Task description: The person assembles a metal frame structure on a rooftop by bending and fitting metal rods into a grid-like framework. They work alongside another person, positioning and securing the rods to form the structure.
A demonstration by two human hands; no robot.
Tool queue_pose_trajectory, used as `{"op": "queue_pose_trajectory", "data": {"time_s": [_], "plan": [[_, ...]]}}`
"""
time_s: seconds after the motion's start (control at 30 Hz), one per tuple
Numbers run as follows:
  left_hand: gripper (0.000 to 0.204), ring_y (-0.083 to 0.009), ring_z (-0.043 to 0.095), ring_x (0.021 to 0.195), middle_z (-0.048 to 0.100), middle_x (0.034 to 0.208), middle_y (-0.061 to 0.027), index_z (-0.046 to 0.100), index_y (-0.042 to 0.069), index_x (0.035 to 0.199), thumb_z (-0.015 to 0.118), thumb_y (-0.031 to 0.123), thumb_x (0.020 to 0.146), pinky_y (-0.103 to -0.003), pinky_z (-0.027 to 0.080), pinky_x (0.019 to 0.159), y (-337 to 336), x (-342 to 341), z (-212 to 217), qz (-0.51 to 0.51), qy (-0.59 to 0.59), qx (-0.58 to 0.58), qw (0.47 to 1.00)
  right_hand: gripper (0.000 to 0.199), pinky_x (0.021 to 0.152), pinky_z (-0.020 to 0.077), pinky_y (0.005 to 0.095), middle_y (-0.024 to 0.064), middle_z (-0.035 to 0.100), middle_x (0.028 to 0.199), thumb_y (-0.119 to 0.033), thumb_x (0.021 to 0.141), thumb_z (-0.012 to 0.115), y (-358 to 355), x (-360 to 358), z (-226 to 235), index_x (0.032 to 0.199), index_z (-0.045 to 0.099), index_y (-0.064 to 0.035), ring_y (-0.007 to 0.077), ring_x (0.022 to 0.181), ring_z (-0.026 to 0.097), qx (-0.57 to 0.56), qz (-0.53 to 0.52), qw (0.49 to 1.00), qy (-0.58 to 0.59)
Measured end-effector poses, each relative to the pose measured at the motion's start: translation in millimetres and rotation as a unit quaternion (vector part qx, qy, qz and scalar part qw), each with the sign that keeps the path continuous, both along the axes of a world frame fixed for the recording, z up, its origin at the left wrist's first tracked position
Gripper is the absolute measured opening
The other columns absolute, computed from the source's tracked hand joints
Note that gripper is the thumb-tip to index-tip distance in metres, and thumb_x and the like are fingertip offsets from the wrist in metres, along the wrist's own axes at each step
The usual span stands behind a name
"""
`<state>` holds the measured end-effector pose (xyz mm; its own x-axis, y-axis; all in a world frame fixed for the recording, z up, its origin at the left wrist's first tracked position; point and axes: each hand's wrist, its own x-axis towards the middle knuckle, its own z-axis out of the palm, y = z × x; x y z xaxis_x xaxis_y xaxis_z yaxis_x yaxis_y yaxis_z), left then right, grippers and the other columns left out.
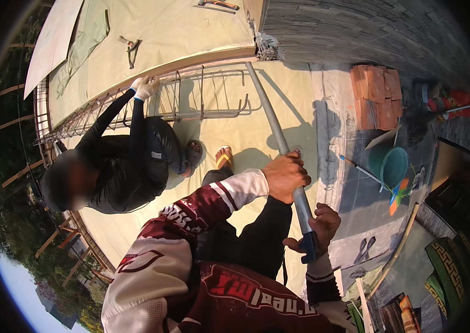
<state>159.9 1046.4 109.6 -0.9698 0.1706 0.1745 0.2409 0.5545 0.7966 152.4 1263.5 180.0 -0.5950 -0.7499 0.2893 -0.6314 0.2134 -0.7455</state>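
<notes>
A long grey pipe [271, 114] with a blue end piece [308, 247] slants away from me, its far tip near the end of a steel rebar cage [221, 115]. My left hand [286, 177] is wrapped round the pipe above its near end. Lower down, my right hand [323, 226] cups the pipe beside the blue piece, thumb on one side and loosely curled fingers on the other. A crouching co-worker [129, 161] in dark clothes has white-gloved hands [145, 87] at the cage's far side.
Pale sheeting [212, 150] covers the floor underfoot. Pliers-like cutters [131, 51] and a hammer-like tool [218, 5] lie beyond the cage. To the right are stacked red bricks [376, 97], a green bucket [388, 167] and a long pole [396, 252].
</notes>
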Motion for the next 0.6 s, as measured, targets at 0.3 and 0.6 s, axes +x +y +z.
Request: {"op": "queue_pose_trajectory", "data": {"time_s": [0.3, 0.6], "plan": [[0.026, -0.0286, 0.058, 0.093, 0.059, 0.087, -0.007, 0.063, 0.008, 0.081, 0.075, 0.023, 0.063, -0.039, 0.044, 0.089, -12.7, 32.5, -19.9, 0.143, 0.115, 0.137, 0.973, 0.033, 0.093, 0.0553, 0.0563, 0.0075, 0.062, 0.094, -0.031, 0.093, 0.069, -65.7, -1.7, -9.4, 0.105, 0.044, -0.012, 0.0301, 0.087, 0.068, -0.144, 0.14, 0.977, -0.073], [0.065, -0.0391, 0.049, 0.125, 0.055, 0.131, -0.0178, 0.051, 0.01, 0.134, 0.077, 0.029, 0.077, -0.051, 0.042, 0.103, -79.0, 123.5, -175.7, 0.374, -0.318, -0.054, 0.869, 0.033, 0.068, 0.0537, 0.0453, 0.0044, 0.05, 0.079, -0.033, 0.093, 0.068, -74.6, -31.0, -30.1, 0.099, 0.043, -0.0119, 0.021, 0.067, 0.054, -0.252, 0.147, 0.954, -0.064]]}}
